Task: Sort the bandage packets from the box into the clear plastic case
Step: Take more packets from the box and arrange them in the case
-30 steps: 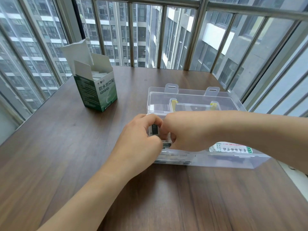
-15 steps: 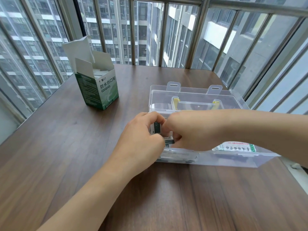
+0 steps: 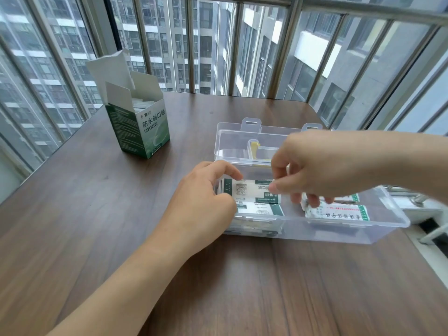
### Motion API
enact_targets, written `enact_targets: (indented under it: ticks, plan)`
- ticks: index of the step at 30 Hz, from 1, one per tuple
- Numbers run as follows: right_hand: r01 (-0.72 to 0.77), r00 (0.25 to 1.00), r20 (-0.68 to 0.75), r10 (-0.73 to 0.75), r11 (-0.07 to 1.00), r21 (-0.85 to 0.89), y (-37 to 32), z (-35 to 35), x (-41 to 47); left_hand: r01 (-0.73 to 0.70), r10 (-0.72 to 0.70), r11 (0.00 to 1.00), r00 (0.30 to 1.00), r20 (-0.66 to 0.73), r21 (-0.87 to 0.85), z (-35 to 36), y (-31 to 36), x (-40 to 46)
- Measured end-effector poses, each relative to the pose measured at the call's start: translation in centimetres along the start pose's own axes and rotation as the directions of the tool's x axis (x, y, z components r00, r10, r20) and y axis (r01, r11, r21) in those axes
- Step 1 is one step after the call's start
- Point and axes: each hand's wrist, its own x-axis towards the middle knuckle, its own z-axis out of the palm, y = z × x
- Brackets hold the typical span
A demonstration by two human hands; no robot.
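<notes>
The clear plastic case (image 3: pixel 339 230) lies open on the wooden table, its lid tipped back. A white bandage packet (image 3: pixel 252 192) with green ends lies across the case's left part, on top of more packets (image 3: pixel 260 210). My left hand (image 3: pixel 206 197) grips the packet's left end between thumb and forefinger. My right hand (image 3: pixel 315 170) pinches its right end from above. A second kind of packet (image 3: pixel 337 212), with red and green print, lies in the right part. The green bandage box (image 3: pixel 140 128) stands open at the back left, packets showing inside.
A small clear inner tray with yellow clips (image 3: pixel 257 149) sits in the lid. The table (image 3: pixel 97 214) ends at a railing and glass along the back and both sides. The case's right end reaches the table's right edge.
My hands were bunched together over the case's left part. They have drawn apart, the right hand rising to the right, and the packet between them now shows at full length.
</notes>
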Motion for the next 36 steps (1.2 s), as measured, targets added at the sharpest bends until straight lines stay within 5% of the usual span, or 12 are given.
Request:
enact_targets:
  ticks: [7, 20, 28, 36]
  plan:
    - [-0.054, 0.994, 0.101, 0.036, 0.982, 0.181, -0.1, 1.5, 0.9, 0.016, -0.016, 1.0, 1.0, 0.003, -0.014, 0.0, -0.1, 0.0]
    - [0.141, 0.99, 0.023, -0.141, 0.99, 0.014, 0.5, 1.6, 1.9, 0.026, -0.022, 0.991, 0.999, 0.032, -0.131, 0.1, -0.1, 0.0]
    - [0.23, 0.946, -0.254, -0.201, 0.969, 0.087, 0.5, 0.2, 1.9, 0.023, -0.027, 0.935, 1.0, -0.007, -0.354, 0.1, 0.4, -0.4]
    - [0.227, 0.937, -0.305, -0.174, 0.962, 0.149, -0.2, -0.4, 2.9, 0.055, -0.091, 0.857, 0.995, -0.046, -0.512, -0.3, 0.0, 0.4]
